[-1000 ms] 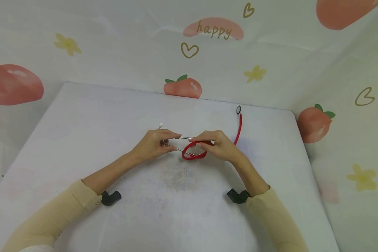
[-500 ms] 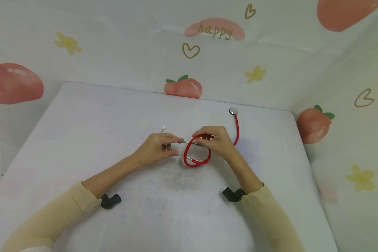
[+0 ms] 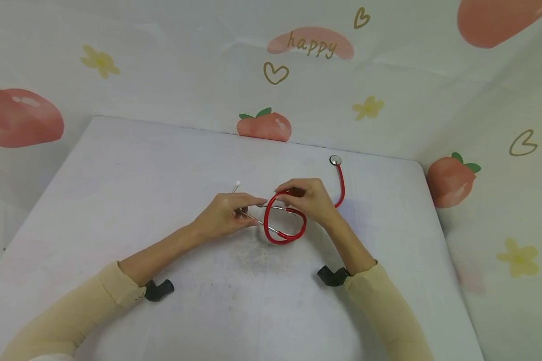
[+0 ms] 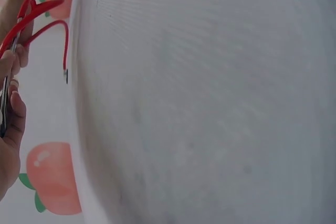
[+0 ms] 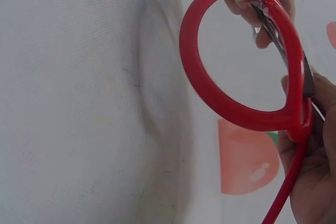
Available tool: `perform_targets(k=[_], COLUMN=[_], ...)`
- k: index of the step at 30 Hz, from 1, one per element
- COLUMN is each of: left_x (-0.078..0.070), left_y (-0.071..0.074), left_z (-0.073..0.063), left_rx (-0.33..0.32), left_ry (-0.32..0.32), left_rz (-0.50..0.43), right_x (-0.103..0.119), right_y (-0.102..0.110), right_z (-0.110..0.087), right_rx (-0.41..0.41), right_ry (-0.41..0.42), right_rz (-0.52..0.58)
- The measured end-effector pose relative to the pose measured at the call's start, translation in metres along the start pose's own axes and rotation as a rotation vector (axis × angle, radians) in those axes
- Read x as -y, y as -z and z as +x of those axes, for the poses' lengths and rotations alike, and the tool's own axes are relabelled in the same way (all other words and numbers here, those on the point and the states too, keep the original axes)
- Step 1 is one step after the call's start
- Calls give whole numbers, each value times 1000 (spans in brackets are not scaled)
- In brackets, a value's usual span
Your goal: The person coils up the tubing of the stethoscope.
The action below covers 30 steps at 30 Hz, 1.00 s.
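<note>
Between the two hands is a stethoscope with red tubing, bent into a loop. My left hand pinches its metal ear tubes between thumb and fingers. One white ear tip sticks out behind that hand. On the other side, my right hand grips the tubing at the top right of the loop. From there a free length runs back to the round chest piece near the far side of the table. The right wrist view shows the loop large, standing clear of the tabletop.
A white-covered table lies under both hands. Behind and to the right hangs a pale cloth printed with peaches, flowers and hearts. Black wrist mounts sit at the sleeve cuffs.
The red loop has widened and dropped a little toward the near side. My right hand has shifted slightly away and left. The chest piece has turned from edge-on to showing its face.
</note>
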<state>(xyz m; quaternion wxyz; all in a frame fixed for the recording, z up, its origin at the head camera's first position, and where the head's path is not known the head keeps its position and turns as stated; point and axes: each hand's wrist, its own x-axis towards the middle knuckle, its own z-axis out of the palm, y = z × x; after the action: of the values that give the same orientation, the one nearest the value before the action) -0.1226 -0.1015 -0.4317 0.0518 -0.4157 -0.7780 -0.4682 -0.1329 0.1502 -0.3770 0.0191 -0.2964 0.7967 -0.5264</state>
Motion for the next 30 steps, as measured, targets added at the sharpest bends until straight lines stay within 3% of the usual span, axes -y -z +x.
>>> perform_targets(k=[7,17,22,30], left_x=[-4,-7,-9,-10], left_y=[-1,-3,-3,-4], left_z=[0,0,0,0], left_rx=[0,30,39,28], left_ry=[-11,-22,-14,-1], left_rz=[3,-52,-52,-69], right_x=[-4,-37,-37,-30], right_y=[0,-4,-5,-10], right_z=[3,9,15,17], right_rx=[21,94,97,76], right_ry=[-28,-18,23,-68], right_rz=[10,57,59,118])
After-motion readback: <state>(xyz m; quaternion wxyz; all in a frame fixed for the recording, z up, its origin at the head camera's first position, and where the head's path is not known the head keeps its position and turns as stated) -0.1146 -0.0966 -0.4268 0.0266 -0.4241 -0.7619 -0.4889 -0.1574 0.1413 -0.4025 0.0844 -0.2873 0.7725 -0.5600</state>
